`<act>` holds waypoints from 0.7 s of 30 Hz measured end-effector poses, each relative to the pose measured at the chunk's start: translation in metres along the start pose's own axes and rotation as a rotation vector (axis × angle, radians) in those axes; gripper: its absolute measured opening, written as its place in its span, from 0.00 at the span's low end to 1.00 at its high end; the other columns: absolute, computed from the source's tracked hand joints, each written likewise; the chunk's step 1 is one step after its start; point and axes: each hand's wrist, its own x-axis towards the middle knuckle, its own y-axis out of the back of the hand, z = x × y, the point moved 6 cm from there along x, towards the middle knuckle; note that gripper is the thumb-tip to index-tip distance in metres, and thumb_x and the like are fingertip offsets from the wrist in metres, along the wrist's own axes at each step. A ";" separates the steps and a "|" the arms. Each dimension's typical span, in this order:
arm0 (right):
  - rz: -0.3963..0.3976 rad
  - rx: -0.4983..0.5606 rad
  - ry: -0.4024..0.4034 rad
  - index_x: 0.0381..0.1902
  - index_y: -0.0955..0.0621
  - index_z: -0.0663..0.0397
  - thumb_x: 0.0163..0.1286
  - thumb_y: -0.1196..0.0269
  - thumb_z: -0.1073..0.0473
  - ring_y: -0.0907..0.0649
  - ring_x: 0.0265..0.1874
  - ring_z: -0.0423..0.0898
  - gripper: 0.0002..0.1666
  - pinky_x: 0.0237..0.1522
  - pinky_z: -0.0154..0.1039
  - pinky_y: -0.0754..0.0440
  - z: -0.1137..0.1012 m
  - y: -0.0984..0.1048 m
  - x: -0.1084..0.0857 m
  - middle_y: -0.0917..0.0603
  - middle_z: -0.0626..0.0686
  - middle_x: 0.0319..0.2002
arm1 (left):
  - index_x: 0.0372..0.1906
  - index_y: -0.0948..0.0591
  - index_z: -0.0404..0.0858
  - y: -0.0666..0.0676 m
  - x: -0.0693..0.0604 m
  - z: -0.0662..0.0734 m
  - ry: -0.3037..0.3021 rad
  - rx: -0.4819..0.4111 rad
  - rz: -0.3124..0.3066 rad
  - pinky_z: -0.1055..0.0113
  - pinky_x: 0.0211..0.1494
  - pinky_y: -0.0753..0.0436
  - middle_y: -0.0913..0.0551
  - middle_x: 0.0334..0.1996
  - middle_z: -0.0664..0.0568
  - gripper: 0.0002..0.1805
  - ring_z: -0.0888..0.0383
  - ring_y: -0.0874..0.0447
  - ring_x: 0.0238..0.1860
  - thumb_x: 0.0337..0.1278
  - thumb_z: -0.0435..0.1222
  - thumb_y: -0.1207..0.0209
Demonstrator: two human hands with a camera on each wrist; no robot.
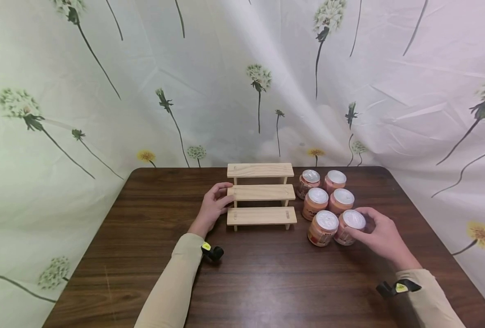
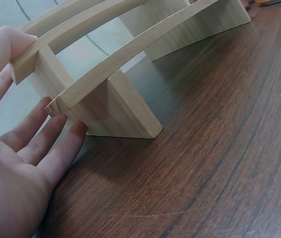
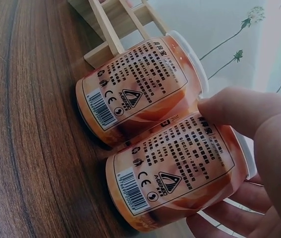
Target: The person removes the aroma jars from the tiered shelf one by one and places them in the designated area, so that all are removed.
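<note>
A pale wooden three-step display rack stands at the back middle of the table. My left hand grips the left end of its middle step; in the left wrist view, several fingers touch the end of the rack. To the right of the rack, several jars with silvery-white lids and orange labels stand upright in two close columns. My right hand holds the front right jar by thumb and fingers, beside the front left jar. The right wrist view shows the held jar's printed label, with some fingertips hidden behind it.
The dark wood-grain table has a back edge close behind the rack and jars. A white cloth printed with dandelions hangs behind it and along both sides. Each wrist bears a black strap with a camera.
</note>
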 end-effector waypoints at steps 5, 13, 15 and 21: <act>-0.019 0.004 -0.009 0.59 0.20 0.60 0.62 0.21 0.45 0.16 0.49 0.52 0.36 0.43 0.31 0.16 0.001 0.000 0.001 0.15 0.62 0.53 | 0.69 0.23 0.42 -0.001 0.000 0.001 -0.002 -0.011 -0.005 0.59 0.50 0.13 0.23 0.62 0.41 0.24 0.52 0.18 0.57 0.71 0.33 0.35; -0.034 0.047 -0.026 0.61 0.22 0.61 0.63 0.21 0.45 0.15 0.47 0.45 0.38 0.42 0.30 0.16 0.003 0.000 0.001 0.16 0.62 0.54 | 0.69 0.24 0.41 -0.002 0.001 0.000 -0.004 -0.011 -0.005 0.59 0.52 0.13 0.24 0.64 0.40 0.25 0.50 0.19 0.58 0.71 0.33 0.35; -0.038 0.057 -0.030 0.62 0.22 0.61 0.63 0.21 0.46 0.15 0.47 0.45 0.38 0.42 0.30 0.16 0.003 0.000 0.001 0.16 0.63 0.55 | 0.70 0.24 0.41 -0.002 0.001 -0.001 0.000 -0.006 0.000 0.58 0.52 0.13 0.24 0.64 0.40 0.25 0.50 0.19 0.58 0.71 0.34 0.35; -0.066 0.082 -0.027 0.64 0.23 0.63 0.63 0.21 0.47 0.14 0.49 0.50 0.40 0.43 0.31 0.15 0.002 -0.001 0.003 0.17 0.64 0.56 | 0.70 0.24 0.43 0.000 0.000 0.000 0.009 0.010 0.011 0.59 0.53 0.14 0.24 0.64 0.41 0.25 0.51 0.19 0.58 0.71 0.35 0.35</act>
